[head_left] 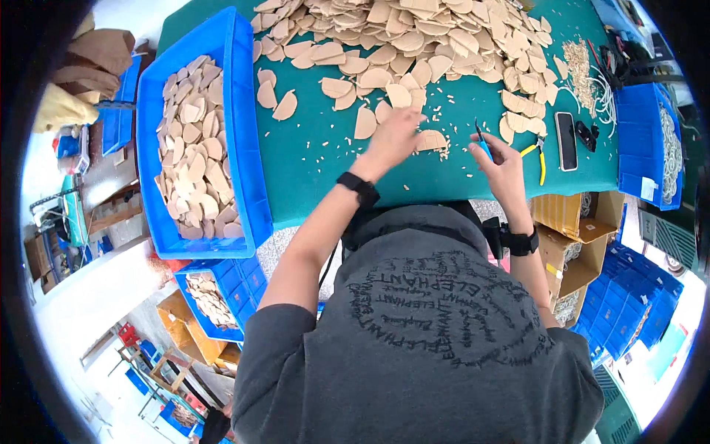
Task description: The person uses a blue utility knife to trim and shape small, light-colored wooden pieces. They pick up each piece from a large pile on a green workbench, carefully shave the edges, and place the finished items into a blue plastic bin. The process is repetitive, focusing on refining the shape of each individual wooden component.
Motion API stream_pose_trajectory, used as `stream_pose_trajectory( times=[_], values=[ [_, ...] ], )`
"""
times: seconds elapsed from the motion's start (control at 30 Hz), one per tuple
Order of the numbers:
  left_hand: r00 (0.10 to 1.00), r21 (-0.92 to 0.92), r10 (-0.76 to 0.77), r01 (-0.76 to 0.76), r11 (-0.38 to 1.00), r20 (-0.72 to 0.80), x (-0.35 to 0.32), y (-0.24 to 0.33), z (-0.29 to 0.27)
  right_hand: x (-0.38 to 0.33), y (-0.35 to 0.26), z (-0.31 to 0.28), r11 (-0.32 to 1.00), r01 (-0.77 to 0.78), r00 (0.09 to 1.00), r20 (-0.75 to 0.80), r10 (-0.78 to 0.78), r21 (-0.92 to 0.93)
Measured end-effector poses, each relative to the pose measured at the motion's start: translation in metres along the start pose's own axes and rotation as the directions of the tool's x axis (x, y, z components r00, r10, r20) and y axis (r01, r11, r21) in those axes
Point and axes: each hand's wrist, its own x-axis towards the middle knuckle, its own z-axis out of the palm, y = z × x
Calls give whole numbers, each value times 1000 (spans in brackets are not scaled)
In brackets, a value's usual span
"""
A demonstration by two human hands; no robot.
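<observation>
As seen from above: left hand [397, 139], back uppermost, with bent, slightly blurred fingers; impossible to tell whether clenched on anything or released. Just right of its fingertips, flat tan half-round piece [432, 140] of uncertain material, lying on a green-covered table [318, 185] amid pale crumb-like scraps [444, 154]. Right hand [505, 169], closed around a slim pointed tool with a bright blue handle [485, 148], with dark tip directed away from the body. On left wrist, wide black wristband [360, 189]; on right wrist, second black wristband [521, 241].

Beyond the hands: broad heap of flat tan half-round pieces [414, 33], overlapping along the far side of the table, with loose pieces [285, 105] spread toward the near side. To the right of the right hand: pliers-like tool with yellow handles [542, 166]; dark-screened smartphone with pale frame [567, 140]; small black object [587, 136] of unclear kind. Farther off, mound of thin tan slivers [577, 70] beside tangled white cords [608, 103].

At table's left: large rectangular blue plastic bin [241, 126], holding many similar tan pieces [194, 148]. At table's right edge: blue plastic box [637, 126] with coiled white material [671, 152]. Lower down, at right: brown cardboard boxes [556, 214] and blue plastic crates [621, 296].
</observation>
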Motion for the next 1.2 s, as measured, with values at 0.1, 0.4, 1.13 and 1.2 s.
stream_pose_trajectory(
  times=[0.1, 0.4, 1.13, 1.2],
  values=[
    [964, 149, 30, -71, 986, 266, 11, 4, 40, -14, 4, -2, 1000, -22, 996, -82, 20, -16],
    [830, -655, -342, 558, 510, 441, 7, 13, -27, -32, -3, 20, 998, -42, 997, 65, 46, -53],
    [898, -518, -403, 263, 814, -177, -90, 77, -159, -44, -88, 93, 996, 58, 919, 386, -80, 67],
    [902, -479, -384, 252, 841, -200, -90, 78, -161, -44, -89, 94, 996, 81, 918, 385, -94, 48]
  ],
)
